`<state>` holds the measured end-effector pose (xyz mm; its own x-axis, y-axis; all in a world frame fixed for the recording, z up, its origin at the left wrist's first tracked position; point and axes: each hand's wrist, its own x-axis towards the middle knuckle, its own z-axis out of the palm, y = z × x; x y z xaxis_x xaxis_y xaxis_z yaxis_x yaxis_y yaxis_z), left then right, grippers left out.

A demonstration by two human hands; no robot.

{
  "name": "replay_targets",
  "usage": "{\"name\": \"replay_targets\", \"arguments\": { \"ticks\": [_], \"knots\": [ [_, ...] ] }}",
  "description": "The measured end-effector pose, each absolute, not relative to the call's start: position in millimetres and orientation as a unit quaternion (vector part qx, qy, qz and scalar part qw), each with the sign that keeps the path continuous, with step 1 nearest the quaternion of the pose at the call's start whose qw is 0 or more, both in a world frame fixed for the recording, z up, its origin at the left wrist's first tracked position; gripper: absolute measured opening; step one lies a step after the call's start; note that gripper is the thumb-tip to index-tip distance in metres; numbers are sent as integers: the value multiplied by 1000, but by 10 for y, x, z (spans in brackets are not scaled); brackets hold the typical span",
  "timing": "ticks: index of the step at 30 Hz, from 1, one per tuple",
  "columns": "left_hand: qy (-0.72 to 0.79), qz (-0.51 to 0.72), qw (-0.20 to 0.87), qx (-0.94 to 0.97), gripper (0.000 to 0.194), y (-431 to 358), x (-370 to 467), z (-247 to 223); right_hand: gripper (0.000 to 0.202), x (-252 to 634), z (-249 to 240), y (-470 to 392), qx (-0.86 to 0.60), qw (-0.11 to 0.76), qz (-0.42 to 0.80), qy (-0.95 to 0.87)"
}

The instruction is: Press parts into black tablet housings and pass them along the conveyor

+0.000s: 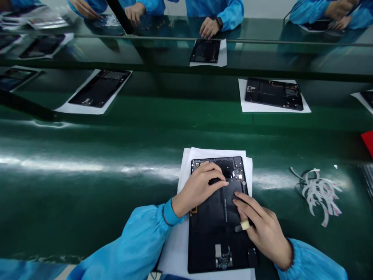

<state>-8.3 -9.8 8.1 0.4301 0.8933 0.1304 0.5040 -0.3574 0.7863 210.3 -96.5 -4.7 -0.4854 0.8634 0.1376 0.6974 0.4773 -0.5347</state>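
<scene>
An opened tablet (210, 237), its dark inside facing up, lies on white paper sheets (182, 249) in front of me. Over its upper part, my left hand (201, 184) has thumb and forefinger brought together near the middle; anything between them is too small to make out. My right hand (262, 227) rests on the tablet's right side, fingers stretched and slightly apart. A pale yellow band (245, 224) with a dark end sits at its thumb. Near the tablet's lower edge, a small circuit board (223, 259) shows. My left hand partly covers the upper components.
Curled white strips (320, 192) lie on the green bench (116, 217) at right. Beyond, other opened tablets (100, 88) (274, 93) rest on paper. A raised glossy shelf edge (163, 39) crosses the back, where co-workers' hands (210, 27) are busy. A red object (368, 142) stands far right.
</scene>
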Motion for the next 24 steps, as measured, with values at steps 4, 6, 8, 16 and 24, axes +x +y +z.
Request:
{"name": "replay_targets", "arguments": {
  "ticks": [4,6,8,16,24],
  "knots": [
    [450,278,333,781,8,-104,-84,84,38,2106,-53,-970,-464,205,206,-837],
    [450,276,330,782,6,-107,-84,83,38,2104,-50,-975,-465,204,206,-836],
    [450,276,331,782,6,-109,-83,82,37,2099,-50,-977,-466,203,206,-836],
    [453,275,339,777,10,-100,-85,52,38,2102,9,-965,-464,196,183,-844],
    [461,265,347,773,12,-102,-91,50,25,2002,280,-1432,-344,154,62,-924]
  ]
}}
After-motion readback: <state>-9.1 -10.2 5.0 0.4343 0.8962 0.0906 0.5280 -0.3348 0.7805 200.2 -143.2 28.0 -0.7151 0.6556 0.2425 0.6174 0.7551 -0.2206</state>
